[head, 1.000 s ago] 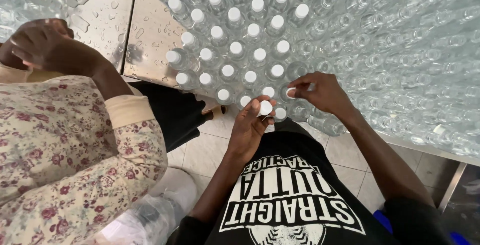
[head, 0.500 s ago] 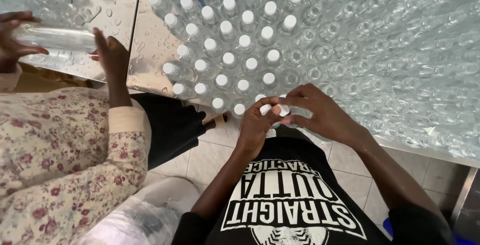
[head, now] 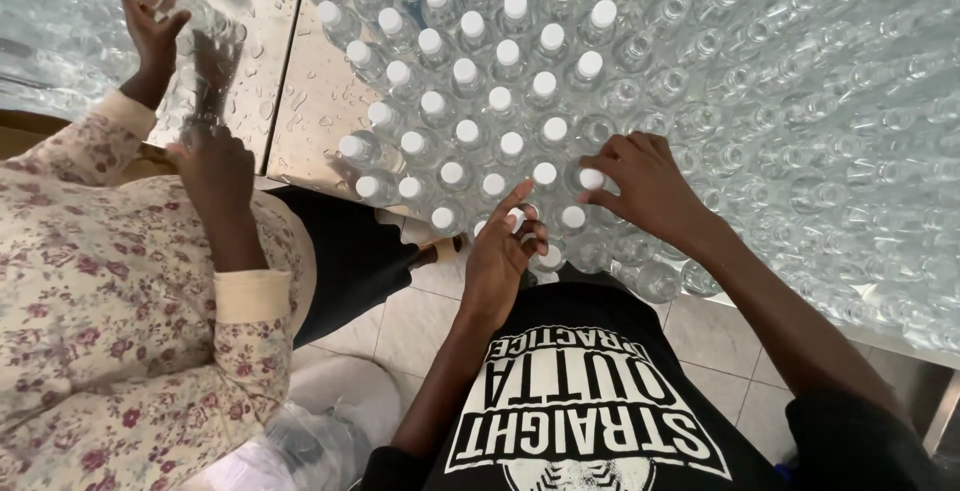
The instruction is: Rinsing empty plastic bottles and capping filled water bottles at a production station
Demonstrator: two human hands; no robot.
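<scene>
Rows of clear plastic bottles [head: 470, 101] with white caps stand packed on a wet metal table [head: 320, 101]; to the right, many uncapped clear bottles [head: 800, 101] fill the table. My left hand [head: 497, 256] is at the near edge of the capped rows, its fingers pinching a white cap [head: 517, 217]. Just to its right, my right hand [head: 655, 191] reaches over the bottles, its fingertips gripping another white cap [head: 592, 179] on top of a bottle neck.
A co-worker in a floral sleeve [head: 110, 281] stands at my left, with one hand [head: 212, 166] and a raised hand [head: 152, 26] on a clear bottle [head: 205, 71]. A plastic bag [head: 320, 431] lies on the tiled floor [head: 410, 321] below.
My right hand has moved up and right onto a bottle top with a cap. My left hand stays near the table's edge. The co-worker's hands have turned their bottle from lying flat towards upright.
</scene>
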